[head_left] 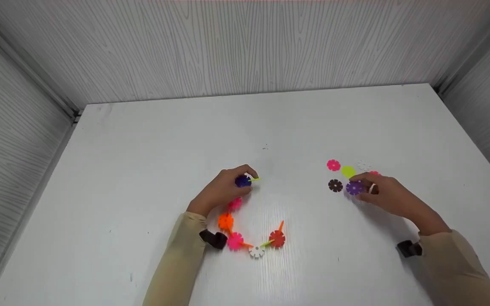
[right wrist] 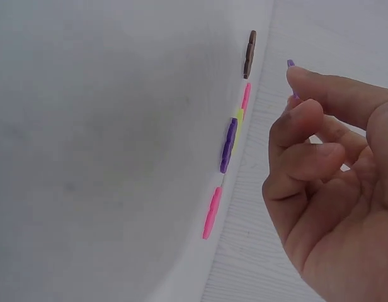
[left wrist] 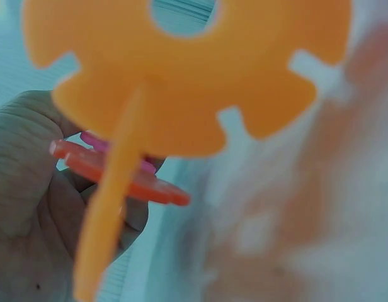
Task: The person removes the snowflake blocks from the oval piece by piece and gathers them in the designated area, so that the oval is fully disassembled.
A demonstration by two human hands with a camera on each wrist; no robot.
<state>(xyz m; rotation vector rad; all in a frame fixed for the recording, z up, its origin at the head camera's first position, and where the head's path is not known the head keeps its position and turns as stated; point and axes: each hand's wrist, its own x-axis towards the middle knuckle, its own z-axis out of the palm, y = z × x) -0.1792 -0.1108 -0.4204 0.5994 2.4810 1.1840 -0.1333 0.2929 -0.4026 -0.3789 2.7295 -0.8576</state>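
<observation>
"Pinched narrow, the right hand (head_left: 386,194); what is in its grip?"

"One purple disc (head_left: 354,188), right of centre in the head view. Thumb and fingertip nip its rim, and just a sliver shows past them in the right wrist view."

"And the left hand (head_left: 220,190)?"

"Drawn in too, fingers curled about the blue disc (head_left: 242,181) near mid-frame. A yellow-green disc (head_left: 255,179) juts edge-on from that one's right side."

"So what might go wrong?"

"Such a thin hold on the purple disc could let it twist or pop out if the squeeze is uneven. The brown disc (head_left: 335,185) and yellow disc (head_left: 348,171) lie near enough for a careless sweep to scatter them."

"And the chain (head_left: 226,221)?"

"It curves from below the left hand to the red disc (head_left: 277,239) at lower centre. Its slot joints look shallow, so a sharp lift or turn could pull one apart. The hand hides whether the blue disc joins the pink disc (head_left: 236,204) below; nobody can tell from these views."
</observation>
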